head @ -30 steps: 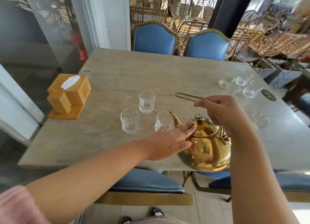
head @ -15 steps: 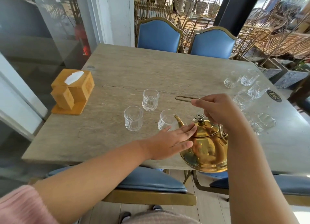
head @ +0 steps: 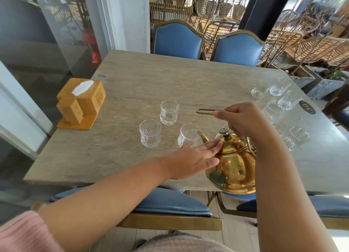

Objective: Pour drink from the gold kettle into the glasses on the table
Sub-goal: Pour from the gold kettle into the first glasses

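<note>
Wooden tissue box (head: pixel 81 102) on desk (head: pixel 143 78) left edge, tissue poking out. Two blue chairs (head: pixel 178 38) at far side. Wicker furniture (head: pixel 311 46) beyond.

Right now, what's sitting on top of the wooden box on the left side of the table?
A white tissue pokes up through the top of the wooden box. What is inside the box is hidden by its walls.

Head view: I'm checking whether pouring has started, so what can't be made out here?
- Kettle: level inside hidden by its lid and gold wall; its right side is behind the right forearm.
- Nearest glass: spout tip overlaps it, any stream or drink too faint to see.
- Right hand: its grip on the handle is hidden by the hand's back.
- Right-side glasses: contents blurred by clear glass and distance.
</note>
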A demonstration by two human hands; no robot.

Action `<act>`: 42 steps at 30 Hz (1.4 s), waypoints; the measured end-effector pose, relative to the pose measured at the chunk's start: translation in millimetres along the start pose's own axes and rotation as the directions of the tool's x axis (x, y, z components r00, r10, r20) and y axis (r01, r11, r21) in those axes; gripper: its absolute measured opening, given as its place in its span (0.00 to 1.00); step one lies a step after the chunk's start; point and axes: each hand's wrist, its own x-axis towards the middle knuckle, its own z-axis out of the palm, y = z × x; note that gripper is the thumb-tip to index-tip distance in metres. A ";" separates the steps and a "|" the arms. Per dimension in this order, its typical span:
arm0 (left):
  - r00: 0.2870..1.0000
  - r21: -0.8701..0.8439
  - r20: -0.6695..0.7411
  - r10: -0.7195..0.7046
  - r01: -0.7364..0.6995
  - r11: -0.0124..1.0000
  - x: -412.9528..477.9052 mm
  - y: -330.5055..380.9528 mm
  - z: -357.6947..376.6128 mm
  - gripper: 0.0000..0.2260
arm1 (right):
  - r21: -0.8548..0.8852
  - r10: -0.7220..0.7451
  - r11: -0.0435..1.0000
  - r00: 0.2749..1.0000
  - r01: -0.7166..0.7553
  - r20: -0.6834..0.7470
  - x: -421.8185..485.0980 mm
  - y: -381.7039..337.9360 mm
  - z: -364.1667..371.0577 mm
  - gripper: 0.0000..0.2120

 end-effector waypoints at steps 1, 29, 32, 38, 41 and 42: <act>1.000 0.001 0.002 0.002 -0.002 1.000 -0.2 -0.2 0.1 0.25 | -0.013 -0.002 1.000 1.000 0.002 0.002 -0.2 -0.4 0.3 0.23; 1.000 -0.046 -0.027 0.003 -0.005 0.999 -0.6 2.2 0.6 0.25 | -0.057 0.015 0.998 0.999 -0.012 0.051 4.9 -10.3 0.7 0.14; 0.999 -0.048 -0.034 0.003 -0.005 0.999 -1.2 2.2 0.2 0.25 | -0.059 0.017 0.998 0.998 -0.014 0.053 6.0 -11.6 1.7 0.11; 0.999 -0.046 -0.037 -0.002 0.000 0.999 -2.3 3.4 -0.5 0.25 | -0.062 0.018 0.998 0.999 -0.015 0.046 5.7 -12.7 3.2 0.11; 0.999 -0.062 -0.033 -0.010 0.008 0.998 -2.7 3.5 -0.3 0.25 | -0.057 0.018 0.998 0.999 -0.015 0.043 4.7 -11.3 3.4 0.13; 0.999 -0.066 -0.032 -0.013 0.011 0.998 -2.6 3.2 -0.1 0.25 | -0.058 0.017 0.998 0.999 -0.015 0.040 4.4 -10.4 3.5 0.13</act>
